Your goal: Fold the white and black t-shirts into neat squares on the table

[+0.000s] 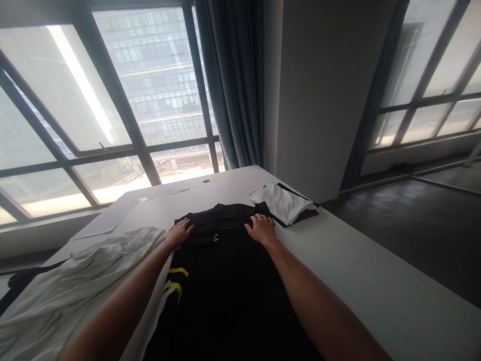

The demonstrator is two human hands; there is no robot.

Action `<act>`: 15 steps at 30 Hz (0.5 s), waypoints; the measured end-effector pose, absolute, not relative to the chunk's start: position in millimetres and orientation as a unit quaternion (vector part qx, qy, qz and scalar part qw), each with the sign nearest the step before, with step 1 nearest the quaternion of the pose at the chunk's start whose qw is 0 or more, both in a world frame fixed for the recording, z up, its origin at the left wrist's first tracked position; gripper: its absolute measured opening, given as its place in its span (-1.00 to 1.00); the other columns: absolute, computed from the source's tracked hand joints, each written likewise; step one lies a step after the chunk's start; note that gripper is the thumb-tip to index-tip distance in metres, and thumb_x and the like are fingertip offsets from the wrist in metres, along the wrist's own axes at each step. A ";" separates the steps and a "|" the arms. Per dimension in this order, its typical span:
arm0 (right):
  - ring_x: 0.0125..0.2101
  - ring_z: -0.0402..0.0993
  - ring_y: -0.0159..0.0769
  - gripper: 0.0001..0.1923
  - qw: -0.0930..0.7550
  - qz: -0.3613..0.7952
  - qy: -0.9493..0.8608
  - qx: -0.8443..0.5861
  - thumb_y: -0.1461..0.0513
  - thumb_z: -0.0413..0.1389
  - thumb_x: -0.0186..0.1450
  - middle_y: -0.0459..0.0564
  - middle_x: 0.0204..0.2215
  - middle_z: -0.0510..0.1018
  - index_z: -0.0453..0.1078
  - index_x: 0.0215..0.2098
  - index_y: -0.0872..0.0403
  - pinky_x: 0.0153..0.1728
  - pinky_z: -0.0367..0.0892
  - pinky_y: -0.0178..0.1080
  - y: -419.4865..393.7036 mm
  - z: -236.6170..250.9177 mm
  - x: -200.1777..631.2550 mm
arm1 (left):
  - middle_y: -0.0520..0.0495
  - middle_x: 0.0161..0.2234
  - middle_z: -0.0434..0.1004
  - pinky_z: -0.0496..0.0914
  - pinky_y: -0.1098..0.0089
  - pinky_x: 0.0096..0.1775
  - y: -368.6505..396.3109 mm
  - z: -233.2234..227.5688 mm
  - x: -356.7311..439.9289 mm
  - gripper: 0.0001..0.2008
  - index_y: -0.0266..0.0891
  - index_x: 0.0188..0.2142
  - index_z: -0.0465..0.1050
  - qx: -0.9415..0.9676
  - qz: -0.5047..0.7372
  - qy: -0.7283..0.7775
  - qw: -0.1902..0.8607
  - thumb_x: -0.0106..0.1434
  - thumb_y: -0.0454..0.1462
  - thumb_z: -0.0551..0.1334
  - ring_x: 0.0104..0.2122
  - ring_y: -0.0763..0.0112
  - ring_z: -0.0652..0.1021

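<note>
Ahead, at eleven o'clock, the left hand point(181, 232) lies spread on the black garment point(223, 220); the right hand point(262, 229), likewise, at one.

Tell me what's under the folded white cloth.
Black fabric sticks out from beneath the folded white cloth, over the white table. What lies under the cloth's middle is covered.

A white table point(361, 265) carries a black garment point(229, 216), rumpled pale cloth point(108, 265), papers point(107, 220) and a folded black-and-white pile point(285, 203).
</note>
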State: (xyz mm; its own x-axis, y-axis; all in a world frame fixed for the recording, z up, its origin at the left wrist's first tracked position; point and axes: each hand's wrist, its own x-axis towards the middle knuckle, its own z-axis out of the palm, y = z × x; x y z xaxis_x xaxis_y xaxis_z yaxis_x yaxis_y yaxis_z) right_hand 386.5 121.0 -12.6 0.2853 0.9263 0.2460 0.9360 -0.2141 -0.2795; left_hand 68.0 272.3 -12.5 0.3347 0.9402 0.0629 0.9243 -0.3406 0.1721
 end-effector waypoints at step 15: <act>0.06 0.29 -0.06 -0.57 0.211 -0.028 -0.590 -0.779 0.03 -0.02 0.34 0.16 0.04 0.45 0.41 0.03 0.10 0.12 0.07 -0.04 120.1 -10.8 388.3 | -0.24 0.39 -0.14 -0.04 -0.16 0.26 288.7 -16.6 48.3 -0.29 -0.31 0.37 0.01 0.766 0.026 0.640 0.046 0.39 0.06 -0.17 0.36 0.02 -0.02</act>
State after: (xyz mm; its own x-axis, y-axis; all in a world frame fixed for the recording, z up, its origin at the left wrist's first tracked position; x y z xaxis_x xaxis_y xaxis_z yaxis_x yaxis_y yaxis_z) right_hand 388.3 120.1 -10.8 0.3027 0.9069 0.2931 0.9308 -0.2152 -0.2955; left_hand 48.3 288.7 -16.6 0.1784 0.9838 -0.0179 0.9790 -0.1756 0.1035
